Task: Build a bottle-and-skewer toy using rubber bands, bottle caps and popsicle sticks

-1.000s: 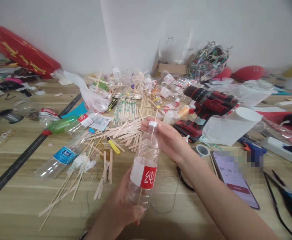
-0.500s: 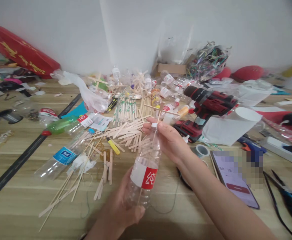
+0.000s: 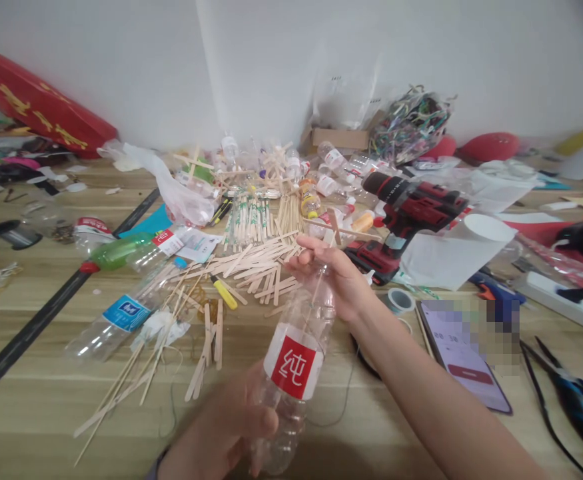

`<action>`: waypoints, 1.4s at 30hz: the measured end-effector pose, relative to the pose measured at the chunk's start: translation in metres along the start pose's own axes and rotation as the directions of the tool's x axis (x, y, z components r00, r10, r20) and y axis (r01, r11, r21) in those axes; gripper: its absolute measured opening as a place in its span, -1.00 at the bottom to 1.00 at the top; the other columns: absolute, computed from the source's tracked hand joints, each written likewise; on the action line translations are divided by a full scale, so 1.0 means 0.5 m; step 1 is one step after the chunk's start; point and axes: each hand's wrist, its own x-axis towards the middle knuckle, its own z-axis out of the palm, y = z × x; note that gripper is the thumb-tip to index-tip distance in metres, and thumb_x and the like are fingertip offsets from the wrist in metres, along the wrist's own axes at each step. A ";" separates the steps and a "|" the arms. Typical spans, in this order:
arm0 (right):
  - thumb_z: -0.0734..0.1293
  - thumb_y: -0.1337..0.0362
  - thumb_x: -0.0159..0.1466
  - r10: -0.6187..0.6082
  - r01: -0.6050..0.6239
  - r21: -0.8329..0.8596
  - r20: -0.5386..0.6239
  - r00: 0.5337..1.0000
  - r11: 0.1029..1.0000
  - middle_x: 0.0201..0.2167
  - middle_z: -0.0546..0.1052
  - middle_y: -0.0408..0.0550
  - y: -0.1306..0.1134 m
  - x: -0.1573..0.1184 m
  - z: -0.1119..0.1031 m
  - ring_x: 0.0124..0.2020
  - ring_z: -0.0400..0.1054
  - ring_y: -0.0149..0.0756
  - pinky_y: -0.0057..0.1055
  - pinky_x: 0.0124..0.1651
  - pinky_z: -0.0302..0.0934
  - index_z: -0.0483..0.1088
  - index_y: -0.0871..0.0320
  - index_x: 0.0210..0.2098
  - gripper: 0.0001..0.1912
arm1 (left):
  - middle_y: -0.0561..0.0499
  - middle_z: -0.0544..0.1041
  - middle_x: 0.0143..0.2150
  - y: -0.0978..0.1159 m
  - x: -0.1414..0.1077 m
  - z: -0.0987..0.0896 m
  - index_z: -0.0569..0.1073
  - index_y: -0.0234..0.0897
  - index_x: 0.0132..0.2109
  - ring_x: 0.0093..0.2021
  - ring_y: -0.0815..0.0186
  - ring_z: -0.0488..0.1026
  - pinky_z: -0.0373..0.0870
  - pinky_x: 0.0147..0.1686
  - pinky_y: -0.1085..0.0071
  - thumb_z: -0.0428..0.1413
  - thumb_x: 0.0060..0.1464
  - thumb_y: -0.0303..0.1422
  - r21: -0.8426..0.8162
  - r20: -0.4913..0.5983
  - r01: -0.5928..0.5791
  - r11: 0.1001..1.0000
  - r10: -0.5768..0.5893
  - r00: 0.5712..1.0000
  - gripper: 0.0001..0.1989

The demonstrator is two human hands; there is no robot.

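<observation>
A clear plastic bottle [image 3: 298,363] with a red and white label leans in front of me, its neck pointing away. My left hand [image 3: 231,413], slightly blurred, is wrapped round its lower body. At the neck end, my right hand [image 3: 338,273] is closed round the bottle; its fingers cover the cap. A thin stick runs lengthwise inside the bottle. Just past the cap, flat wooden sticks [image 3: 335,227] form a cross. Beyond my hands lies a heap of loose craft sticks [image 3: 251,260].
A red power drill [image 3: 411,200] stands right of the bottle, near a phone [image 3: 464,360] and pliers [image 3: 566,383]. On the left lie a blue-labelled bottle [image 3: 126,313], a yellow marker [image 3: 224,292] and skewers [image 3: 116,380]. More bottles [image 3: 331,157] crowd the back.
The bottle has turned about its length, so the red label panel faces me more fully. Its base has come nearer to me. The stick cross has rotated and shifted slightly right.
</observation>
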 end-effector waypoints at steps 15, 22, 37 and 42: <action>0.52 0.18 0.01 -0.033 0.021 -0.071 -0.164 0.986 0.997 -0.58 0.57 -0.19 0.015 0.012 -0.012 -0.20 0.53 -0.21 -0.24 0.11 0.25 0.57 0.13 -0.32 -0.74 | -0.11 0.54 -0.02 0.060 0.000 0.033 0.32 -0.14 0.20 -0.11 0.08 0.49 0.45 -0.29 0.33 0.31 -0.10 -0.14 0.380 -0.373 0.060 0.923 0.093 0.923 -0.29; 0.52 0.23 -0.08 0.029 -0.026 0.041 -0.067 0.997 0.999 -0.64 0.50 -0.29 0.002 0.004 -0.009 -0.32 0.52 -0.25 -0.17 0.11 0.27 0.56 0.07 -0.28 -0.67 | -0.07 0.54 -0.27 0.035 0.007 0.005 0.47 -0.26 -0.04 -0.32 0.23 0.48 0.23 -0.59 0.57 0.34 -0.24 0.05 0.072 -0.082 0.085 0.994 -0.079 0.993 -0.33; 0.46 0.31 -0.03 0.068 -0.069 0.040 0.028 0.997 0.997 -0.69 0.46 -0.35 0.002 0.002 -0.007 -0.33 0.53 -0.29 -0.19 0.11 0.27 0.54 0.11 -0.15 -0.60 | 0.00 0.52 -0.28 0.029 0.011 0.012 0.44 -0.25 -0.06 -0.34 0.30 0.42 0.15 -0.65 0.61 0.45 -0.41 -0.05 0.095 -0.087 0.109 0.989 -0.101 0.991 -0.26; 0.44 0.34 -0.01 0.058 -0.058 0.003 -0.060 0.996 0.998 -0.73 0.44 -0.33 0.013 0.007 -0.003 -0.31 0.55 -0.25 -0.19 0.16 0.22 0.56 0.15 -0.20 -0.67 | 0.05 0.46 -0.26 0.051 0.002 0.032 0.36 -0.21 0.06 -0.41 0.38 0.35 0.21 -0.69 0.61 0.39 -0.24 -0.09 0.198 -0.190 0.170 0.965 -0.132 0.973 -0.29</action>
